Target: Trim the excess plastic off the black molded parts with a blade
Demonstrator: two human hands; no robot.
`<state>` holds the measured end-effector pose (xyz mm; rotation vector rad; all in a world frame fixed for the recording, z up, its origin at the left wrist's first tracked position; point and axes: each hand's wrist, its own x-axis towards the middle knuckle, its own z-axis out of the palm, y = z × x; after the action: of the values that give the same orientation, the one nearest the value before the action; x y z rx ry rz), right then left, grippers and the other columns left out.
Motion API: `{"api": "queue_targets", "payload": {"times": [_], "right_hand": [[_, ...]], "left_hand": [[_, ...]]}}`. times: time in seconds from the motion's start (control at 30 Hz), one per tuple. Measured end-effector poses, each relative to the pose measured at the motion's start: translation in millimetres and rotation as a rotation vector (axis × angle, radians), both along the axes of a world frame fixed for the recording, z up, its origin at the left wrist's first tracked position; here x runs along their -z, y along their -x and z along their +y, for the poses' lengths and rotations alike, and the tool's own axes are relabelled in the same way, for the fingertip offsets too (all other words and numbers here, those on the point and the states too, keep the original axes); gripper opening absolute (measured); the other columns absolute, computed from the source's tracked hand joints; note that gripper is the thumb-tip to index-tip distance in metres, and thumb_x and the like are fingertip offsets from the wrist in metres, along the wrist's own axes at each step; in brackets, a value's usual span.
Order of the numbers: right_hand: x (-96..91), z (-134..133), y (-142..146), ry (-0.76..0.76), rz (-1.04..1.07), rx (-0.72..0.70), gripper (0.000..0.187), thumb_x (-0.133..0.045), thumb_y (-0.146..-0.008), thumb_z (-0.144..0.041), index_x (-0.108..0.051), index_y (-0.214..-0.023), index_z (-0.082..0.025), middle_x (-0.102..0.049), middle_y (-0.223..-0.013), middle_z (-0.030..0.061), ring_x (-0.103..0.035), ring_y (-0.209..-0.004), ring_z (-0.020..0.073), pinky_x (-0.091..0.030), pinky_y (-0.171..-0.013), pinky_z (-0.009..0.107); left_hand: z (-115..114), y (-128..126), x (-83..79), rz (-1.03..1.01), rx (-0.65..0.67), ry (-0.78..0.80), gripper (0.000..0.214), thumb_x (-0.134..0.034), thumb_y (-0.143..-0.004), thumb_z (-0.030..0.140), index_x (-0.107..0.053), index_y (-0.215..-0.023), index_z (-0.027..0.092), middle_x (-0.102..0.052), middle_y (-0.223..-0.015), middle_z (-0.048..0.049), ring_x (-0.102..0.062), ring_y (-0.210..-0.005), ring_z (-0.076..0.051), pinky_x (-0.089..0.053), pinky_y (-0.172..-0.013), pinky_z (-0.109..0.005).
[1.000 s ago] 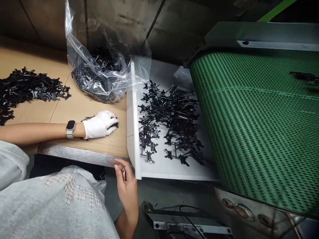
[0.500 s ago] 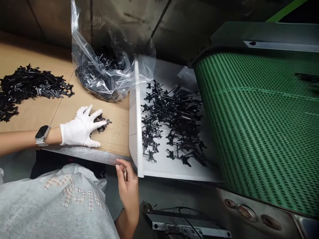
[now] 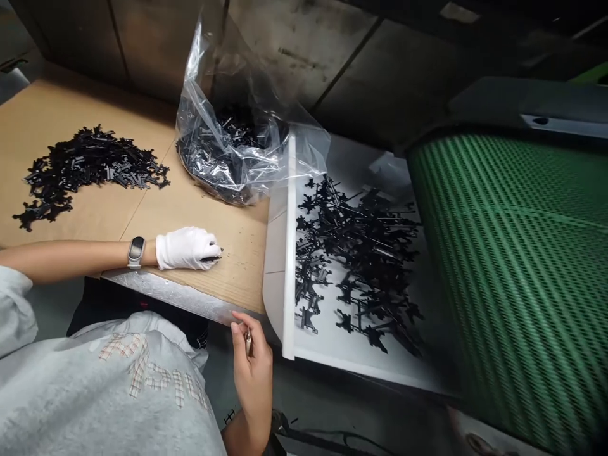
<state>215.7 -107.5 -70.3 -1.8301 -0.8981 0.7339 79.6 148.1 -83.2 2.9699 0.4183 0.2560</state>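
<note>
My left hand, in a white glove, is closed on small black plastic parts on the brown board. Only dark edges of the parts show between the fingers. At the board's front edge my right hand, bare, curls around a small metal tool; the palm hides most of it, and its kind cannot be made out. Behind my left hand a clear plastic bag holds many black parts. A loose heap of black plastic parts lies at the left of the board.
Right of the board, a white tray with a raised wall holds tangled black plastic frames with thin rods. Beyond it stands a green mesh conveyor belt. A metal strip runs along the board's front edge. Dark panels rise behind.
My left hand has gone from spread fingers over the black parts to closed on them. My right hand keeps its grip by the board's edge. The view has shifted left.
</note>
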Motion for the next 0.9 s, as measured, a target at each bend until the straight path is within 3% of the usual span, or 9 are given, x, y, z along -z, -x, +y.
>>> {"api": "queue_targets", "payload": {"times": [0.1,0.2,0.3,0.37,0.47,0.53,0.63,0.77,0.9], "right_hand": [[-2.2,-1,2,0.013,0.010,0.004,0.044,-0.064,-0.104,-0.064,-0.085,-0.105,-0.024,-0.079,-0.087,0.0050,-0.071,-0.076,0.0205,-0.060,-0.070,0.029],[-4.1,-1,2,0.015,0.019,0.017,0.042,-0.063,-0.104,-0.061,-0.084,-0.106,-0.025,-0.078,-0.085,0.0041,-0.069,-0.072,0.0196,-0.058,-0.067,0.028],[-4.7,-1,2,0.014,0.026,0.027,0.041,-0.064,-0.104,-0.060,-0.084,-0.107,-0.025,-0.076,-0.082,0.0030,-0.067,-0.068,0.0188,-0.056,-0.064,0.027],[-4.4,-1,1,0.016,0.026,0.033,0.041,-0.064,-0.104,-0.061,-0.084,-0.107,-0.025,-0.075,-0.080,0.0026,-0.066,-0.067,0.0189,-0.056,-0.064,0.027],[-3.9,-1,-1,0.017,0.013,0.050,0.042,-0.064,-0.103,-0.062,-0.085,-0.106,-0.025,-0.075,-0.080,0.0031,-0.068,-0.070,0.0202,-0.058,-0.068,0.028],[-3.7,-3,-4,0.017,0.004,0.062,0.044,-0.064,-0.102,-0.063,-0.086,-0.105,-0.025,-0.074,-0.078,0.0029,-0.068,-0.067,0.0202,-0.058,-0.065,0.029],[-3.2,-5,-7,0.018,0.008,0.078,0.047,-0.063,-0.101,-0.064,-0.088,-0.102,-0.024,-0.072,-0.071,0.0017,-0.065,-0.057,0.0187,-0.057,-0.059,0.028],[-1.5,-5,-8,0.016,0.033,0.094,0.048,-0.064,-0.100,-0.065,-0.088,-0.099,-0.024,-0.078,-0.079,0.0054,-0.075,-0.072,0.0216,-0.063,-0.069,0.028],[0.8,-4,-7,0.016,0.047,0.091,0.048,-0.065,-0.100,-0.065,-0.088,-0.102,-0.024,-0.081,-0.086,0.0074,-0.078,-0.078,0.0227,-0.065,-0.074,0.028]], "left_hand": [[2,2,-9.5,-0.007,0.002,0.006,0.021,-0.059,-0.100,0.032,-0.073,-0.086,0.025,-0.069,-0.066,-0.0081,-0.061,-0.057,-0.023,-0.033,-0.050,-0.039],[21,-9,-35.9,-0.047,-0.075,0.011,0.027,-0.054,-0.101,0.038,-0.073,-0.085,0.027,-0.071,-0.068,-0.0056,-0.058,-0.059,-0.020,-0.039,-0.054,-0.040],[62,-36,-80.8,-0.142,-0.284,-0.014,0.046,-0.031,-0.106,0.032,-0.077,-0.099,0.028,-0.080,-0.090,-0.0043,-0.063,-0.077,-0.018,-0.052,-0.073,-0.040],[98,-60,-112.4,-0.216,-0.464,-0.054,0.061,-0.017,-0.111,0.036,-0.074,-0.128,0.023,-0.082,-0.121,-0.0055,-0.064,-0.098,-0.017,-0.052,-0.088,-0.041],[153,-90,-144.5,-0.229,-0.639,-0.087,0.070,-0.016,-0.111,0.052,-0.065,-0.144,0.014,-0.078,-0.139,-0.0059,-0.059,-0.107,-0.013,-0.047,-0.097,-0.038],[181,-98,-152.9,-0.162,-0.695,-0.077,0.084,-0.025,-0.106,0.076,-0.068,-0.138,0.012,-0.082,-0.126,-0.0031,-0.055,-0.109,-0.011,-0.044,-0.090,-0.036],[206,-93,-156.7,-0.044,-0.706,-0.031,0.113,-0.044,-0.079,0.106,-0.071,-0.131,0.010,-0.083,-0.109,-0.0020,-0.055,-0.107,-0.011,-0.039,-0.081,-0.034],[216,-79,-166.5,0.002,-0.695,-0.008,0.129,-0.008,-0.086,0.105,-0.065,-0.140,0.003,-0.082,-0.114,-0.0101,-0.062,-0.100,-0.014,-0.041,-0.086,-0.034],[209,-79,-178.8,-0.006,-0.734,-0.046,0.132,-0.007,-0.081,0.106,-0.062,-0.147,0.006,-0.074,-0.136,-0.0216,-0.063,-0.106,-0.021,-0.045,-0.098,-0.043]]}}
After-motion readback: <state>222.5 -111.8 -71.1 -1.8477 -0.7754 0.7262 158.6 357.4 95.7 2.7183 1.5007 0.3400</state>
